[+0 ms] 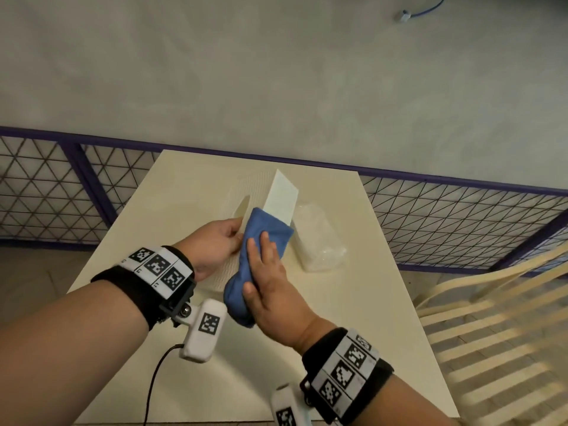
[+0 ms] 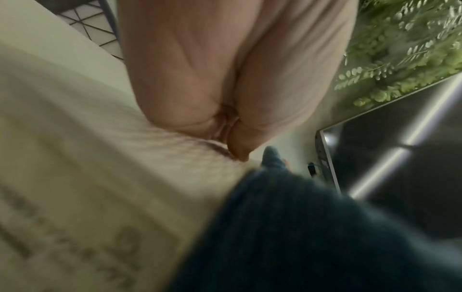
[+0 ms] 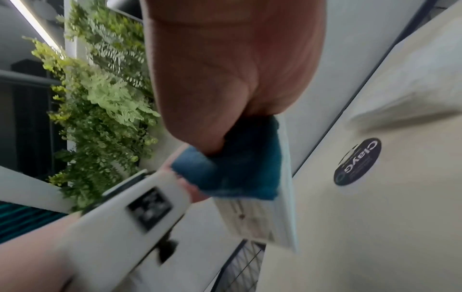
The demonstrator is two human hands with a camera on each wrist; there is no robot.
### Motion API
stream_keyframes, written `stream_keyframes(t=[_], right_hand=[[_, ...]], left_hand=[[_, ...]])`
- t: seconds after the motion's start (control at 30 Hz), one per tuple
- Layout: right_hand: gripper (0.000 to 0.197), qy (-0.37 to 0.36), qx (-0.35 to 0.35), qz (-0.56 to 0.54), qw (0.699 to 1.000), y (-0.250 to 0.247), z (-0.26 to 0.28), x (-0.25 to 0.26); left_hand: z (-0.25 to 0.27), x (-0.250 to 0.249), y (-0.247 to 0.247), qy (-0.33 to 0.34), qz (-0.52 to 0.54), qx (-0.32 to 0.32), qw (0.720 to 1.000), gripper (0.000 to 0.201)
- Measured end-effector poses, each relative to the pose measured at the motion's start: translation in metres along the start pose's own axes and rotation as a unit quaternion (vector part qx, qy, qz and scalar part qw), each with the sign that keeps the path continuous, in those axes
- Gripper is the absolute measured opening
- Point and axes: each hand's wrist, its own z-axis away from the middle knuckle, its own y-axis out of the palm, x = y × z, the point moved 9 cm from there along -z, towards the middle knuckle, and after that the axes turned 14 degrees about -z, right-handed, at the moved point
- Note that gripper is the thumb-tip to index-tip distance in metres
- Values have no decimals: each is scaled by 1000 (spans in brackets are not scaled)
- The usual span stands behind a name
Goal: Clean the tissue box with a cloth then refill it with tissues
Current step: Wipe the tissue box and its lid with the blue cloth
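Observation:
A white tissue box (image 1: 281,198) stands tilted up on the cream table (image 1: 353,318). My left hand (image 1: 221,241) grips its left edge, and its palm (image 2: 225,79) fills the left wrist view beside the box (image 2: 87,177). My right hand (image 1: 264,259) holds a blue cloth (image 1: 267,232) and presses it against the box's near face. In the right wrist view the fingers curl round the cloth (image 3: 240,168) against the box (image 3: 262,221). A clear plastic pack of tissues (image 1: 316,238) lies just right of the box, with a dark round sticker (image 3: 357,162).
A purple-framed wire mesh fence (image 1: 461,216) runs behind the table. A cream slatted chair (image 1: 491,318) stands at the right. A black cable (image 1: 153,379) hangs from the left wrist camera. A dark screen (image 2: 400,158) and green plants (image 3: 100,98) show in the wrist views.

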Motion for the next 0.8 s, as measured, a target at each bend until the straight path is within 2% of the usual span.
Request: stream_keyframes(t=[0.1,0.17,0.23,0.33,0.4,0.47,0.53,0.6,0.7,0.8], right_hand=[[60,-5,-52,27,998,-30,-19,-5],[60,36,-113,33,992,-63,-39,-11],[58,72,-145,18,987,-83,-54,-14],[58,43,-126,51,990,-68,-51,-3],[60,7,-72,53,996,-37,-29,7],[65,-12,-14,44,999,-8,-3,11],[69,-17,12,48,999,-1,4,6],[65,-10,-12,64,998,-19,-10,-5],[65,49,-106,46,992,-72,-44,-19],[62,89,-127,22,988,-89,-60,-21]], left_hand=[[4,-10,3,30,3,2,1000,34],[7,-15,10,50,-3,18,999,40],[8,-18,14,56,-7,20,998,40],[6,-20,11,35,37,-1,999,34],[4,-14,3,10,73,-22,997,31],[5,-9,-7,1,64,-38,997,28],[4,-5,-8,7,51,-31,998,30],[5,-3,-4,14,38,-28,999,39],[7,-3,4,22,-11,-21,999,46],[10,-4,7,31,-20,-16,999,47]])
